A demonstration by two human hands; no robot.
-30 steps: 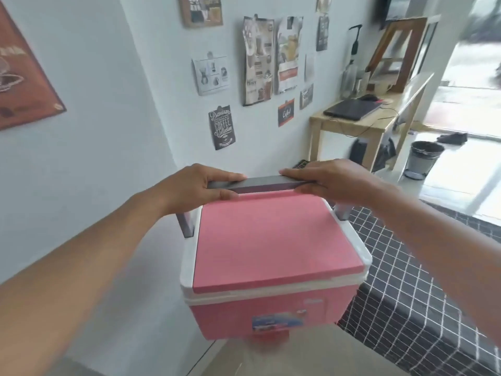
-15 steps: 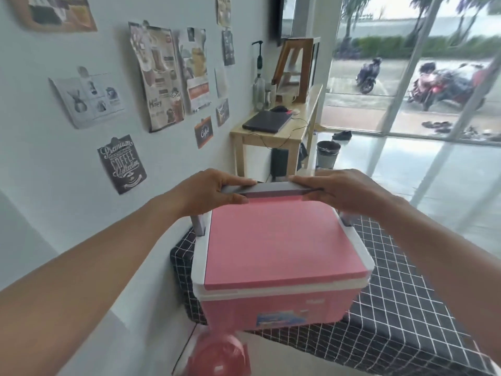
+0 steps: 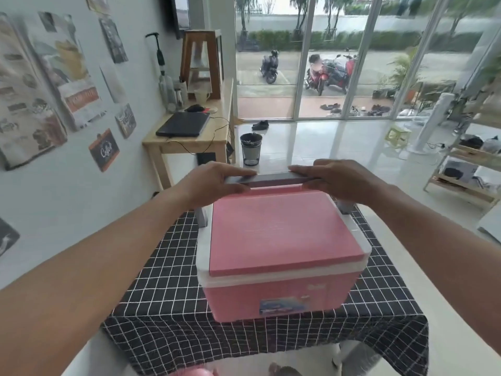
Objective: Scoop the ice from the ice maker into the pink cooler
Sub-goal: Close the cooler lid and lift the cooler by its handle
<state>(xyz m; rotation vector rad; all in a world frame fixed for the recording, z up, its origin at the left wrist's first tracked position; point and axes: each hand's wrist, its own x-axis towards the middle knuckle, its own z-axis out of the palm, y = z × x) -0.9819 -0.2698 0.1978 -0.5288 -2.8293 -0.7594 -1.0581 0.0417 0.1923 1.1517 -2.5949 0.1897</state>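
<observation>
The pink cooler (image 3: 282,240) has a white rim, a shut pink lid and a grey carry handle (image 3: 271,180) raised over its far side. It hangs over or rests on a table with a black grid-pattern cloth (image 3: 162,294); I cannot tell if it touches. My left hand (image 3: 214,183) grips the left end of the handle. My right hand (image 3: 333,181) grips the right end. No ice maker or scoop is in view.
A wall with posters runs along the left. Beyond stands a wooden desk (image 3: 189,142) with a laptop, bottles and a stool. A dark waste bin (image 3: 250,149) sits on the white floor. Wooden shelves (image 3: 466,169) stand at right, before large windows.
I have turned to the right with the cooler held by its handle. It now sits over the middle of the black checked table instead of beside the wall.
</observation>
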